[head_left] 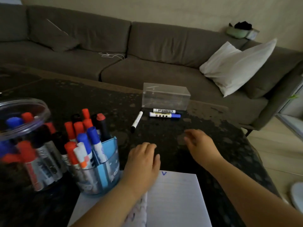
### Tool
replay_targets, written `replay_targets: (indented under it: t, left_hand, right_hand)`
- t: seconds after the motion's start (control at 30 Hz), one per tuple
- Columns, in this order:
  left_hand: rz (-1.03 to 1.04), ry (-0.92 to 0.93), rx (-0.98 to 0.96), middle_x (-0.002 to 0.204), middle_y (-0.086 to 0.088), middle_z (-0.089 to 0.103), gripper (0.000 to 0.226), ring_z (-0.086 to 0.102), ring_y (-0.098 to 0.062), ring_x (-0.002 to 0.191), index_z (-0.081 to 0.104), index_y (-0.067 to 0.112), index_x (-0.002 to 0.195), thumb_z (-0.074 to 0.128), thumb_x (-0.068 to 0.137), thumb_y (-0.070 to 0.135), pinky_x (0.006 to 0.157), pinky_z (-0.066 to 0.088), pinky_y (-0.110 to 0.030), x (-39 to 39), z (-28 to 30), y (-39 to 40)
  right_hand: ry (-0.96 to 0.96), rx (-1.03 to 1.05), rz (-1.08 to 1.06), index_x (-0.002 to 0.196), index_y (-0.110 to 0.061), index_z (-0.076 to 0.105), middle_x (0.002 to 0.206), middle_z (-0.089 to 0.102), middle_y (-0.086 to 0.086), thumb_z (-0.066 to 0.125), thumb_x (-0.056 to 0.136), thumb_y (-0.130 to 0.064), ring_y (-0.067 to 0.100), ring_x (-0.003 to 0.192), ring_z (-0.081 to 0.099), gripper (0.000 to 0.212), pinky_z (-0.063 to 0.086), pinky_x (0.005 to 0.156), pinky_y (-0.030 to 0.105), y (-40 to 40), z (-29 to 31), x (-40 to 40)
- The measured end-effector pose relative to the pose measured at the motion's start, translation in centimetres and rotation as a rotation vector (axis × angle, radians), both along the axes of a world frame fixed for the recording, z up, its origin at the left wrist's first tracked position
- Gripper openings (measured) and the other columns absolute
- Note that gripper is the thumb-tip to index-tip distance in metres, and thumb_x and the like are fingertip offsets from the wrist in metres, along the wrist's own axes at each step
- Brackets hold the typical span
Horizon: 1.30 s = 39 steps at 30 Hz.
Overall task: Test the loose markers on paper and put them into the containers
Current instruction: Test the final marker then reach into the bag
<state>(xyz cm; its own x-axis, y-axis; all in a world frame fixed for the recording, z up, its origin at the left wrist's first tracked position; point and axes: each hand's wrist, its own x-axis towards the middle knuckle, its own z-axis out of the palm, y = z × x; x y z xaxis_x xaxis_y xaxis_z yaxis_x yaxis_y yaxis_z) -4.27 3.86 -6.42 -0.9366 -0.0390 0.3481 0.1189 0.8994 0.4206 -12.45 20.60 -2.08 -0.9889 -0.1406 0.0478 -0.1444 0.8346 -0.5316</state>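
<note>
Head view: left hand (142, 163) lies on the paper's (177, 200) far edge, fingers loose, empty; right hand (199, 145) hovers relaxed, empty. Three loose markers (164, 114) lie toward the far table edge, before a clear box (165, 96). Risk: a reach could roll them. Two full containers (91, 161) crowd the left edge.

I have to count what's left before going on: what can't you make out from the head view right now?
- Clear jar, head view: cut off by the left edge and blurred, so its markers can't be counted.
- Labels on the three loose markers: too small to read.
- Paper: partly hidden by the left hand; bottom cut off.
- Clear box: contents unclear.
</note>
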Motion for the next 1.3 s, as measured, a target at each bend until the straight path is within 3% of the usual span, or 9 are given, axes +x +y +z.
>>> replay_targets:
  t: [0.13,0.4,0.53,0.77,0.87,0.97,1.07,1.2,1.3]
  left_hand:
    - [-0.009,-0.006,-0.014,0.141,0.012,0.037,0.041,0.031,-0.003,0.13,0.036,0.029,0.137,0.03,0.098,0.039,0.112,0.021,-0.022,-0.5,-1.0,-0.1]
    - [-0.002,0.01,0.01,0.14,0.013,0.037,0.043,0.033,-0.003,0.128,0.035,0.028,0.138,0.031,0.096,0.039,0.109,0.021,-0.02,-0.8,-1.6,-0.1]
    - [-0.006,0.054,0.04,0.128,0.006,0.051,0.038,0.047,-0.01,0.118,0.049,0.02,0.128,0.037,0.095,0.034,0.102,0.031,-0.024,-0.9,-1.8,0.0]
    - [0.008,0.077,0.025,0.117,0.0,0.057,0.037,0.054,-0.015,0.107,0.055,0.015,0.118,0.037,0.092,0.032,0.094,0.038,-0.027,-0.9,-1.8,0.0]
    - [0.014,0.07,0.018,0.115,-0.001,0.057,0.03,0.054,-0.016,0.105,0.055,0.014,0.116,0.043,0.092,0.027,0.093,0.039,-0.029,-0.9,-1.9,-0.1]
    - [0.059,0.073,0.017,0.107,-0.005,0.061,0.027,0.058,-0.021,0.098,0.057,0.012,0.112,0.05,0.088,0.023,0.089,0.043,-0.034,-0.7,-1.5,0.1]
    - [0.094,0.025,0.022,0.112,-0.006,0.061,0.028,0.057,-0.024,0.105,0.057,0.011,0.116,0.055,0.088,0.017,0.095,0.041,-0.039,1.0,0.3,0.5]
    - [0.148,0.039,0.06,0.111,-0.009,0.063,0.027,0.059,-0.027,0.104,0.06,0.009,0.113,0.061,0.086,0.013,0.091,0.043,-0.039,1.7,1.6,0.6]
    - [0.035,-0.03,0.32,0.109,0.003,0.057,0.019,0.054,-0.009,0.099,0.055,0.018,0.113,0.05,0.094,0.021,0.081,0.038,-0.011,5.0,4.3,2.2]
  right_hand:
    - [0.103,0.127,0.049,0.143,-0.02,0.036,0.147,0.036,0.003,0.049,0.096,-0.023,0.02,0.136,0.033,0.048,0.027,0.111,0.035,-1.3,-1.5,-5.8]
    - [0.048,0.402,0.084,0.148,-0.024,0.022,0.154,0.025,0.002,0.034,0.101,-0.024,0.025,0.143,0.014,0.048,0.01,0.114,0.05,-4.3,-3.2,-12.4]
    - [0.124,0.519,0.086,0.142,-0.026,0.035,0.143,0.032,0.007,0.035,0.1,-0.032,0.031,0.135,0.024,0.042,0.012,0.113,0.052,-4.3,-3.1,-12.6]
    - [0.091,0.448,0.148,0.124,-0.016,0.047,0.128,0.05,0.009,0.046,0.097,-0.031,0.028,0.121,0.044,0.031,0.029,0.106,0.048,-4.6,-2.4,-11.0]
    - [0.099,0.213,0.118,0.115,-0.012,0.053,0.117,0.054,0.009,0.053,0.094,-0.026,0.021,0.099,0.053,0.025,0.044,0.088,0.035,-4.0,-0.7,-9.0]
    - [0.081,-0.1,0.044,0.097,-0.02,0.057,0.094,0.056,-0.003,0.064,0.088,-0.021,0.003,0.073,0.05,0.012,0.041,0.066,0.017,-2.3,1.6,-5.0]
    - [-0.002,-0.37,-0.043,0.096,-0.023,0.062,0.086,0.059,-0.01,0.07,0.082,-0.019,0.003,0.069,0.058,0.017,0.04,0.051,0.009,-0.2,4.6,1.6]
    - [-0.116,-0.6,-0.084,0.093,-0.025,0.066,0.083,0.068,-0.003,0.071,0.081,-0.018,0.006,0.066,0.06,0.015,0.043,0.06,0.018,1.2,5.6,7.9]
    - [-0.204,-0.756,-0.056,0.093,-0.026,0.065,0.087,0.071,-0.007,0.06,0.09,-0.023,0.007,0.083,0.066,0.007,0.047,0.079,0.023,2.0,5.9,12.7]
